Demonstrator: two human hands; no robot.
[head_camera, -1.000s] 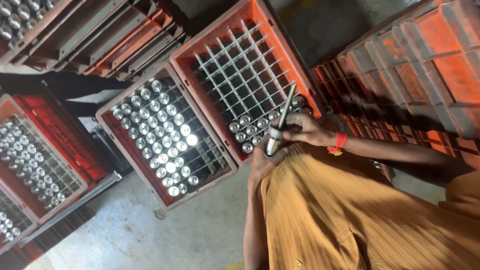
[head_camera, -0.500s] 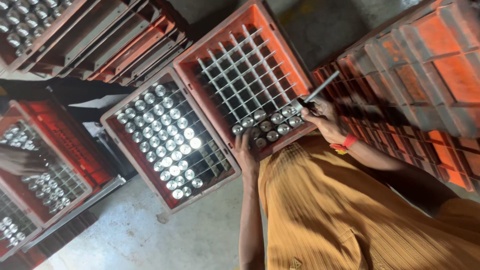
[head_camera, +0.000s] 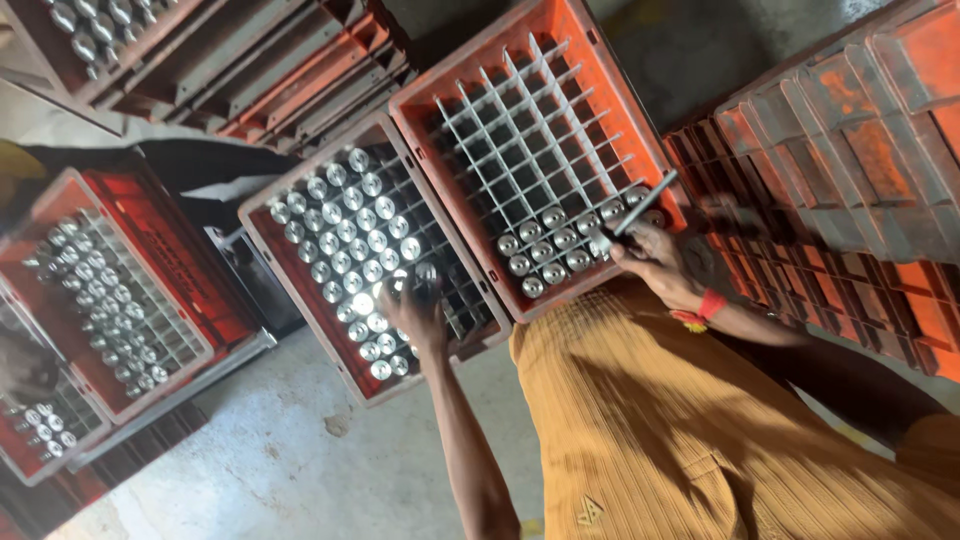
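Left hand (head_camera: 418, 312) is down over the nearly full orange crate (head_camera: 300, 290), fingers curled around one of the shiny metal cylinders (head_camera: 345, 235) near its right edge. Right hand (head_camera: 655, 262) is closed on a slim metal rod (head_camera: 640, 208), held over the bottom rows of the gridded crate (head_camera: 450, 90), where a few cylinders sit in the cells.
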